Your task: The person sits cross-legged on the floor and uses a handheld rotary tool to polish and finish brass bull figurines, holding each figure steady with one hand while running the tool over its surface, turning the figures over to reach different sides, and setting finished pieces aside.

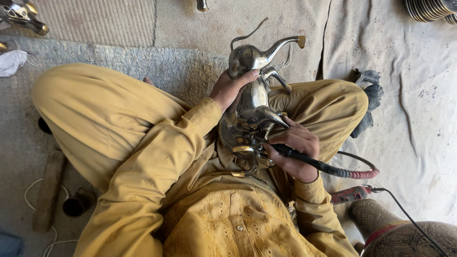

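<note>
A floor-level metal craft workshop. The person sits cross-legged on worn cloth mats (395, 109), a polished metal animal figure (252, 100) gripped in the lap. Right of the grip lie a red-handled power tool (351, 194) and a dirty rag (369, 95); far up-right, stacked metal plates (428, 9); far up-left, another shiny figure (21, 16).

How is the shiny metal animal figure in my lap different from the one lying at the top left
The metal figure in the lap is silver-bright, large in view and gripped by the left hand; the figure at the top left lies untouched on the mat, partly cut off. Both are polished metal with brass-coloured tips.
</note>
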The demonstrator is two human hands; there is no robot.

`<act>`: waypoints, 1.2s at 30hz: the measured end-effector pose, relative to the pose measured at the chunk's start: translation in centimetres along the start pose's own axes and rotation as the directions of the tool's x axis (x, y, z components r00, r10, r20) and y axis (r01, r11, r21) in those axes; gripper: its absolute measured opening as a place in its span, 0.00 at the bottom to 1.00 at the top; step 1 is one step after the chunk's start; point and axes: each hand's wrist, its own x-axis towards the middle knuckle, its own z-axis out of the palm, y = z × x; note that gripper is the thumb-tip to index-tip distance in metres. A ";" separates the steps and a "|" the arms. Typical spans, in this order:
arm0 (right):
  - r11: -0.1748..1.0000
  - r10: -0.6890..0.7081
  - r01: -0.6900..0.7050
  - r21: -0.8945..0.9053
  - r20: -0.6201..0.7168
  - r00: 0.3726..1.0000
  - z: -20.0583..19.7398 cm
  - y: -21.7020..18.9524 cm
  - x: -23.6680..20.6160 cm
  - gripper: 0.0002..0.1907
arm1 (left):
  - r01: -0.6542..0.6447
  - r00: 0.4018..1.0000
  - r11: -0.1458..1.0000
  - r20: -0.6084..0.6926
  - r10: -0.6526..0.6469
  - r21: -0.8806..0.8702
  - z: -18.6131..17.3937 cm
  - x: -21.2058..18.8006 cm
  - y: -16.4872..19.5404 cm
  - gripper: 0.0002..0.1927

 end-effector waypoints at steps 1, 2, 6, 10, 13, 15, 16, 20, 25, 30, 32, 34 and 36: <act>1.000 0.007 -0.006 0.018 -0.092 0.996 0.0 0.2 -0.4 0.06 | -0.011 1.000 0.999 0.014 0.012 -0.036 0.1 -0.1 0.0 0.23; 0.999 0.014 -0.007 0.037 -0.183 0.983 0.0 0.5 -0.9 0.06 | -0.004 1.000 1.000 -0.010 0.003 -0.025 0.1 -0.3 0.1 0.23; 0.973 -0.080 0.174 0.152 -0.485 0.871 -0.9 1.8 -2.2 0.05 | 0.025 0.992 0.996 -0.121 -0.035 -0.081 1.0 -1.4 0.9 0.26; 0.943 -0.127 0.299 0.145 -0.674 0.728 -2.5 1.1 -3.7 0.07 | -0.109 0.977 0.943 -0.210 0.043 -0.314 2.8 -3.2 1.6 0.28; 0.954 -0.035 0.257 0.154 -0.794 0.607 -2.7 0.0 -4.7 0.07 | -0.035 0.989 0.811 -0.136 -0.055 -0.584 4.4 -4.8 0.9 0.27; 0.960 0.004 0.225 0.166 -0.812 0.583 -2.6 0.2 -4.6 0.08 | -0.085 0.984 0.801 -0.176 -0.026 -0.592 5.4 -5.9 -0.4 0.26; 0.958 0.032 0.214 0.190 -0.814 0.580 -2.5 0.4 -4.5 0.08 | -0.111 0.980 0.795 -0.200 -0.013 -0.597 5.8 -6.6 -1.2 0.25; 0.947 0.169 0.130 0.294 -0.800 0.576 -1.8 1.9 -3.9 0.07 | 0.041 0.978 0.834 -0.150 -0.147 -0.550 6.5 -8.9 -4.2 0.19; 0.952 0.199 0.084 0.296 -0.800 0.565 -1.0 3.8 -3.2 0.07 | 0.336 0.909 0.741 -0.005 -0.417 -0.582 5.1 -10.9 -4.4 0.22; 0.969 0.158 0.072 0.238 -0.811 0.564 -0.5 4.5 -2.8 0.07 | 0.328 0.923 0.865 0.067 -0.380 0.379 4.7 -13.6 -1.3 0.28; 0.960 0.168 0.089 0.267 -0.797 0.580 -0.5 4.4 -2.9 0.07 | -0.067 0.987 0.655 0.145 -0.066 0.753 5.3 -13.3 0.1 0.29; 0.953 0.173 0.102 0.285 -0.789 0.589 -0.5 4.5 -2.7 0.07 | -0.497 0.841 0.244 0.394 0.371 0.833 5.6 -10.0 1.5 0.32; 0.951 0.178 0.103 0.292 -0.787 0.591 -0.6 4.6 -2.7 0.07 | -0.559 0.760 0.114 0.452 0.466 0.822 6.2 -5.1 2.3 0.46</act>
